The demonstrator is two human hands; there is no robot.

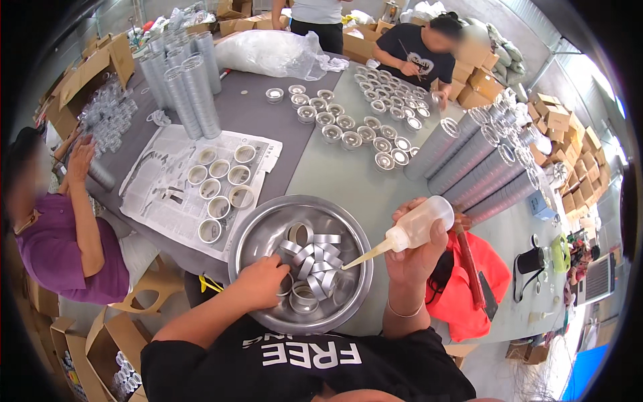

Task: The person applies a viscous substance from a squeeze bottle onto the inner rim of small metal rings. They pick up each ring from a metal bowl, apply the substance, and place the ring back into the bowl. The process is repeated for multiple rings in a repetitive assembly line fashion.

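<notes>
My left hand (262, 281) pinched a ring (287, 287) in the bowl (258, 234), my right hand (416, 251) gripped the bottle (414, 228) tight, so I judged steady nozzle aim and gentle squeezing best.

Looks like a small assembly workshop, with cardboard boxes (559, 117) piling up and stacked metal tins (191, 90) sitting beyond the hands.

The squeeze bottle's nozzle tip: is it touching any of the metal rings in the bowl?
Cannot tell. In the head view the squeeze bottle in the right hand points its tip right at the metal rings, too close to show contact or gap.
</notes>
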